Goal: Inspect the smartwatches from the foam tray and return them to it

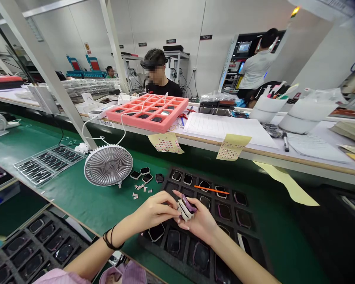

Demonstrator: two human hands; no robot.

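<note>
Several stacked watch cases [185, 209], white ones with a purple one on top, are held in my right hand [202, 221], its fingers wrapped round them. My left hand [159, 209] touches the left edge of the stack with its fingers pinched together; whether a small part is between them is hidden. Beneath both hands lies a black foam tray [185, 245] with watch cases in its compartments. An orange stick [211, 190] rests across the tray's upper part.
A round white fan [109, 165] stands left of the tray, near loose watch cases [147, 178] and small white pieces [135, 195]. Another foam tray [25, 252] is at lower left. A pink foam tray [148, 112] sits on the shelf, where a person [165, 85] faces this way.
</note>
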